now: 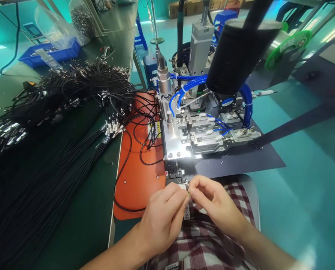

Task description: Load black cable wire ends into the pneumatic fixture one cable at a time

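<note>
The left hand (pixel 163 215) and right hand (pixel 212 200) are meeting fingertip to fingertip, each grip pinching shut on a tiny part (pixel 188 193) too small to identify. Just beyond the grip, a pneumatic fixture (pixel 201 131) is standing; left of it, black cables (pixel 57 123) are covering the green surface (pixel 83 225).

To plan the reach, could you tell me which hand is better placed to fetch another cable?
Probably the left hand: the heap of thin black cables lies on its side.

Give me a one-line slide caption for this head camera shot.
Left hand and right hand pinch a tiny part before a pneumatic fixture, black cables alongside.
</note>
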Demonstrator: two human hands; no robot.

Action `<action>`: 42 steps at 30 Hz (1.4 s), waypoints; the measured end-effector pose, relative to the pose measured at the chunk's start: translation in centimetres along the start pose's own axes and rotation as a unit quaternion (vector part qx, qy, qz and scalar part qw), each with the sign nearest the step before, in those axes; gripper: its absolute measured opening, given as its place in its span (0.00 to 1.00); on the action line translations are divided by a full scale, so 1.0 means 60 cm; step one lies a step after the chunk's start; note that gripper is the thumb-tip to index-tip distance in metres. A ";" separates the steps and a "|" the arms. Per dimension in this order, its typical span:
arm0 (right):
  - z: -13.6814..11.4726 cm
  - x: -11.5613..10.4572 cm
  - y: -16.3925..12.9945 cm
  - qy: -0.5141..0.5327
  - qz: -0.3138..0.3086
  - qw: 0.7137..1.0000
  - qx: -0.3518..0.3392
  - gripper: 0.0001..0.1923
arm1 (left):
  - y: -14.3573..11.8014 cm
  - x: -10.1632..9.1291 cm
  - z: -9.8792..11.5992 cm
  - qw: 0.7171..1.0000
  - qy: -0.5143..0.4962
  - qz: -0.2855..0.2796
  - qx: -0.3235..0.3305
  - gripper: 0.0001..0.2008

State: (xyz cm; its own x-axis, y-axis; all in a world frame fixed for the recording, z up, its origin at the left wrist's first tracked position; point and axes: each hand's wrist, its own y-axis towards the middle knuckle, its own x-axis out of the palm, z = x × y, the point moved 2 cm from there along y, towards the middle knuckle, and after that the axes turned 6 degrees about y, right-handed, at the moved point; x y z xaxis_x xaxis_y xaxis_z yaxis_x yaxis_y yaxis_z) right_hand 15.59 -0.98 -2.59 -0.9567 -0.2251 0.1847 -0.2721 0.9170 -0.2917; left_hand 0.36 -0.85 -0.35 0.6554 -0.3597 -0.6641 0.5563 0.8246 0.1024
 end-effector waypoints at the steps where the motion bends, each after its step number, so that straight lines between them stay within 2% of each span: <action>1: 0.004 -0.001 0.002 0.016 -0.004 1.000 0.012 0.13 | 0.001 0.001 -0.002 1.000 0.013 -0.008 0.015 0.11; 4: 0.004 -0.010 0.011 0.025 0.019 0.999 0.018 0.14 | 0.014 -0.001 -0.009 0.999 0.025 -0.005 -0.030 0.09; 7: -0.003 -0.020 0.030 0.012 0.055 0.998 0.002 0.14 | 0.030 -0.010 -0.017 0.997 0.048 0.026 -0.058 0.07; 11: 0.003 -0.029 0.061 0.008 0.059 0.998 -0.002 0.13 | 0.042 -0.020 -0.039 0.995 0.084 0.048 -0.028 0.10; 18: 0.031 -0.030 0.081 0.006 0.068 0.998 0.007 0.14 | 0.043 -0.019 -0.078 0.988 0.145 0.020 0.039 0.16; 27: 0.031 -0.027 0.081 0.009 0.085 0.996 0.008 0.13 | 0.044 -0.017 -0.082 0.976 0.205 0.017 0.073 0.17; 42: 0.036 -0.026 0.076 -0.067 0.114 0.991 -0.016 0.10 | 0.038 -0.010 -0.086 0.979 0.192 0.020 0.070 0.18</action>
State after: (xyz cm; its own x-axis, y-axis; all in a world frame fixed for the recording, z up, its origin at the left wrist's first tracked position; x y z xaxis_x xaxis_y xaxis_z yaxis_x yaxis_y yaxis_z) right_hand 15.59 2.87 -6.21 -0.9987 -0.0499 -0.0093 -0.0453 0.9587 -0.2808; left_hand -1.38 3.49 -3.53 0.4532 -0.1160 -0.8838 0.6160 0.7574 0.2164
